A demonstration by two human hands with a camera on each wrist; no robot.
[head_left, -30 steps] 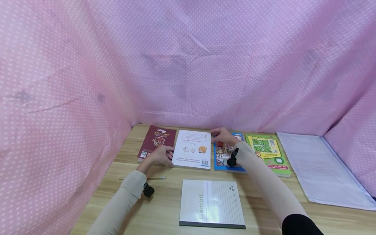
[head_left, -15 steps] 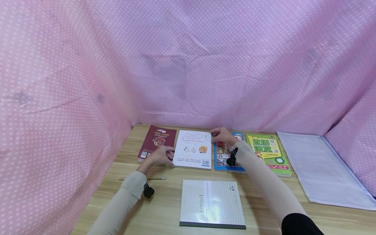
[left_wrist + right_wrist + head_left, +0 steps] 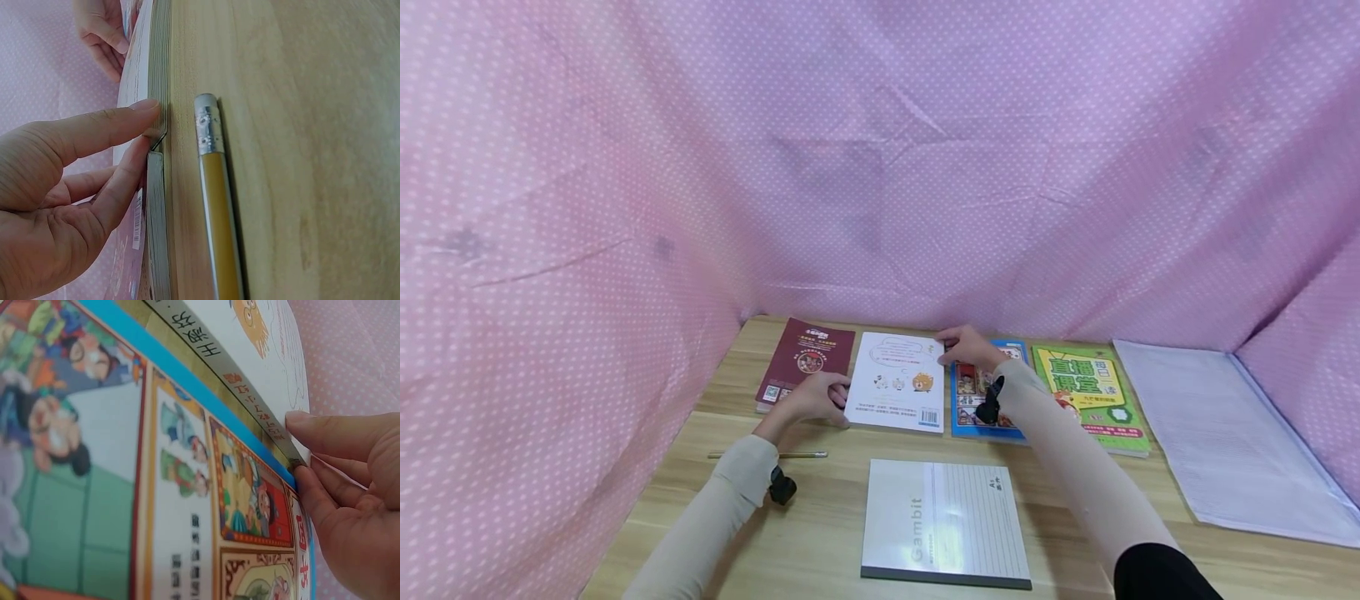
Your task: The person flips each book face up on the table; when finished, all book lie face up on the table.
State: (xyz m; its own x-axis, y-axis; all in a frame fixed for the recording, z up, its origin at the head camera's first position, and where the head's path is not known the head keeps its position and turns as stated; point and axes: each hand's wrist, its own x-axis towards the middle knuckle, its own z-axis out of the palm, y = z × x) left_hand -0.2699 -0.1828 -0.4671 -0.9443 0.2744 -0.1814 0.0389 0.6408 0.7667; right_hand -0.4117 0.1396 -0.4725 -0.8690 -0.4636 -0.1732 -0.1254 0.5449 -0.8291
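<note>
A white book (image 3: 895, 383) with cartoon animals and a barcode lies flat between both hands in the head view. My left hand (image 3: 815, 398) holds its near left corner. In the left wrist view that hand's thumb (image 3: 125, 125) touches the page edges, with a finger bent at the corner. At the far right corner my right hand (image 3: 972, 346) pinches the book. The right wrist view has the right thumb (image 3: 337, 434) at the top of the spine and a finger at its lower edge. A maroon book (image 3: 811, 358) lies left, a blue comic book (image 3: 977, 396) right, partly under the right hand and wrist.
A green book (image 3: 1090, 392) and a translucent white sheet or folder (image 3: 1217, 433) lie farther right. A pencil (image 3: 805, 455) lies near the left wrist. A Gambit notebook (image 3: 943, 521) sits in front on the wooden table (image 3: 805, 550). Pink dotted cloth (image 3: 887, 208) hangs behind.
The head view has shifted slightly, so everything sits a little farther right in it. Both hands keep their places at the white book's corners.
</note>
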